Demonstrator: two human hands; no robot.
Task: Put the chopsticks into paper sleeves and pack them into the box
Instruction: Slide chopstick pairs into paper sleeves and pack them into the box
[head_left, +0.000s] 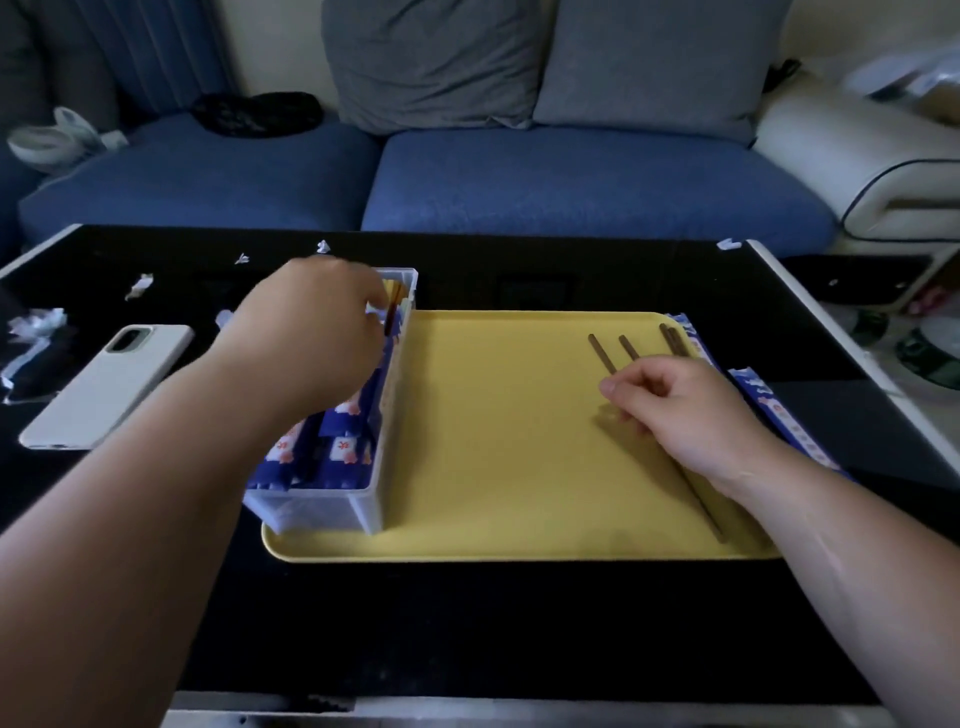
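Note:
A clear plastic box (387, 415) stands on the left part of a yellow tray (493, 441) and holds several blue-sleeved chopstick sets (340, 447). My left hand (311, 332) reaches into the far end of the box, its fingers curled around a sleeved pair whose brown tips (390, 312) show. My right hand (685, 410) lies on the right side of the tray over several bare brown chopsticks (602, 353), fingers curled on them. Empty blue paper sleeves (779, 415) lie along the tray's right edge.
The tray sits on a black table (467, 613). A white phone (104, 387) lies left of the box, with torn paper scraps (36, 327) around it. A blue sofa (571, 176) with grey cushions stands behind the table.

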